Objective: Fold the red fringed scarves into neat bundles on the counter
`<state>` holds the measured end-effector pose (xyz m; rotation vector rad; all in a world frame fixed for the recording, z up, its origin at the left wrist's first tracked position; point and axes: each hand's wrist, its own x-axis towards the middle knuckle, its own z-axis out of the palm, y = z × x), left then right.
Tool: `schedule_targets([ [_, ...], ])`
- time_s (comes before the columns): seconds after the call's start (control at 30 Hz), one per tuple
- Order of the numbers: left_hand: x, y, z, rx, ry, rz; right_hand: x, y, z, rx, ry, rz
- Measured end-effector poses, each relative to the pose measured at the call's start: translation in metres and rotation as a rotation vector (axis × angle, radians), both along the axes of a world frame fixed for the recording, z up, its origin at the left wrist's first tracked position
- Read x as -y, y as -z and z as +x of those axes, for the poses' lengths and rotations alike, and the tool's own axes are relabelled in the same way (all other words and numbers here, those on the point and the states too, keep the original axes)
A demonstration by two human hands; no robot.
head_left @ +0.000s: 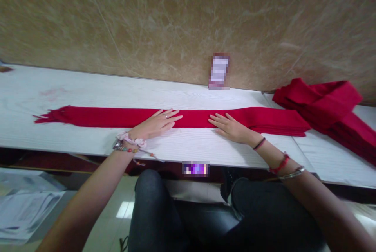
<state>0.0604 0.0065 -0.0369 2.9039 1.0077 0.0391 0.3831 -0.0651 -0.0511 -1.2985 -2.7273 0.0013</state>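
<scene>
- At the far left edge of the surface (88,92), by the wall (164,21), lies a small brown thing (6,69), too cut off to tell.
- Below it, lower than the surface, papers (20,215) fill a pale box (44,220).
- Next comes the fringe (51,116) of the red scarf (195,119), which lies flat and lengthwise along the surface in front of me; a faint red smudge (53,92) shows behind it.
- My left hand (155,124) rests palm down on the scarf, fingers spread and gripping nothing; I wear a ring on it, and a pink scrunchie (132,139) and beads at the wrist.
- Between my hands the scarf lies smooth, over my legs; a blurred card (219,71) leans at the wall behind.
- My right hand (230,128) is also flat, fingertips on the scarf, holding nothing, with bands and a bangle (293,172) up the arm.
- Right of it, the scarf's end shows stacked layers.
- Farthest right, more red cloth (326,101) lies loosely folded, touching or just beside that end; I cannot tell which.
</scene>
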Motion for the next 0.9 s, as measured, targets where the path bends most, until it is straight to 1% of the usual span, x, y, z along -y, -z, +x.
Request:
schedule_targets([
  [0.1,-0.005,-0.009,0.012,0.047,0.029,0.005,-0.001,-0.005,-0.008,-0.024,0.037,0.007],
  [0.2,-0.014,-0.013,0.038,0.089,0.064,0.061,-0.006,-0.010,-0.023,-0.049,0.127,0.067],
  [0.27,-0.018,-0.010,0.055,0.106,0.068,0.092,-0.011,-0.010,-0.034,-0.039,0.182,0.092],
  [0.33,-0.019,-0.002,0.067,0.096,0.063,0.099,-0.015,-0.008,-0.043,-0.007,0.215,0.077],
  [0.4,-0.017,0.007,0.071,0.065,0.064,0.098,-0.018,-0.005,-0.049,0.030,0.221,0.041],
  [0.47,-0.014,0.012,0.069,0.031,0.060,0.096,-0.018,-0.002,-0.051,0.053,0.212,0.020],
  [0.57,-0.011,0.012,0.063,-0.010,0.045,0.088,-0.016,0.000,-0.042,0.074,0.200,0.029],
  [0.67,-0.012,0.010,0.062,-0.033,0.042,0.082,-0.012,0.003,-0.022,0.089,0.248,0.048],
  [0.8,-0.016,0.013,0.062,-0.013,0.055,0.088,-0.008,0.008,0.005,0.065,0.301,0.087],
  [0.9,-0.017,0.015,0.062,-0.017,0.056,0.096,-0.007,0.008,0.009,0.067,0.351,0.085],
])
